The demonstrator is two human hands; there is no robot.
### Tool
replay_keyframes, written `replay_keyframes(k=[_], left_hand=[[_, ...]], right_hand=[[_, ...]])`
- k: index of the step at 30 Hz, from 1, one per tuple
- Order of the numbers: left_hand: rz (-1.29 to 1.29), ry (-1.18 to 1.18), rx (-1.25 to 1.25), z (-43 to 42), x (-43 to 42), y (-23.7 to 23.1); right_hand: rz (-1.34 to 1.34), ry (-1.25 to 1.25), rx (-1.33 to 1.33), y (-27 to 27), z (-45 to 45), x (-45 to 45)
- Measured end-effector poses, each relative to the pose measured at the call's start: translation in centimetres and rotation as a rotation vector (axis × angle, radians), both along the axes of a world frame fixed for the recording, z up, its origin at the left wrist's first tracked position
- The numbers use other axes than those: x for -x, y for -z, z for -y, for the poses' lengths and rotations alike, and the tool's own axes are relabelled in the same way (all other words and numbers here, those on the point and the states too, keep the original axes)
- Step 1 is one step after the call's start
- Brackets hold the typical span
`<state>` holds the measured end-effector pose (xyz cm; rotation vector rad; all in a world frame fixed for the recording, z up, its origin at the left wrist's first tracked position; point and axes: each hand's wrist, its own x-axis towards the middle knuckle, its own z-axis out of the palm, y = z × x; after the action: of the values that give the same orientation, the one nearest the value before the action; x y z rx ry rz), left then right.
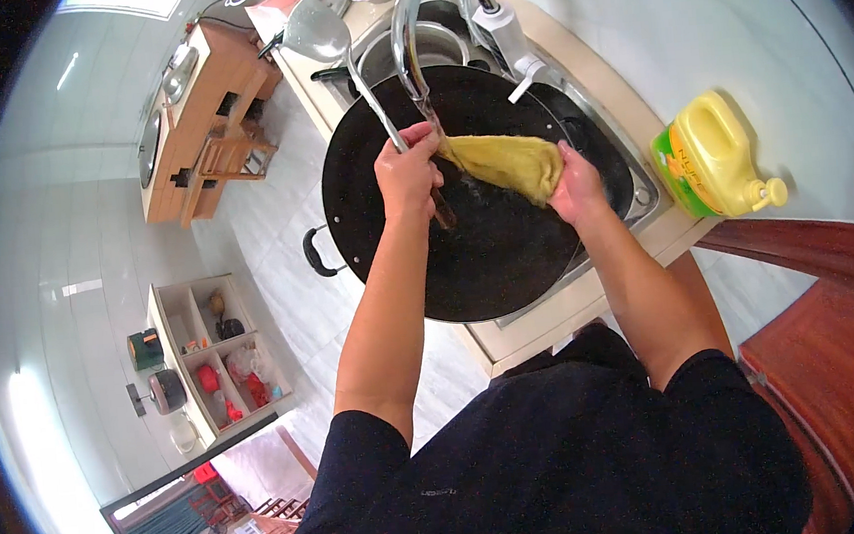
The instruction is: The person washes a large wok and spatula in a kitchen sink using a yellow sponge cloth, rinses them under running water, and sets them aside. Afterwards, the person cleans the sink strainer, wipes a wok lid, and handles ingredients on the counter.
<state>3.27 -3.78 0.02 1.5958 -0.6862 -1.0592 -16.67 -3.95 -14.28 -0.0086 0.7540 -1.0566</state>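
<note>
My left hand (408,174) grips the shaft of a long metal wok ladle (368,95), its broad head up and away from me and its brown handle end below my fist. A yellow cloth (505,163) stretches between my hands, its narrow end at my left fingers. My right hand (578,183) holds the wide, bunched end. Both hands are above a large black wok (502,268) lying over the sink. From the curved chrome faucet (408,50) water runs down beside my left fingers and the cloth.
A metal pot (410,46) sits behind the wok in the steel sink (643,190). To the right stands a yellow pump bottle (715,154) against the wall. The wok's loop handle (318,253) sticks out past the counter's left edge. A red-brown wooden cabinet (825,356) is at lower right.
</note>
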Motion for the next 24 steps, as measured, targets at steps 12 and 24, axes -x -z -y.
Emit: replay_keyframes(k=[12,24], left_hand=[[0.150,-0.001,0.007,-2.2,-1.4,-0.5],[0.067,-0.059,-0.036,-2.6,-1.7,-0.1]], right_hand=[[-1.415,-0.265,1.046,-0.2,-1.7,5.0],[-0.567,0.166,0.430,-2.0,1.9,1.6]])
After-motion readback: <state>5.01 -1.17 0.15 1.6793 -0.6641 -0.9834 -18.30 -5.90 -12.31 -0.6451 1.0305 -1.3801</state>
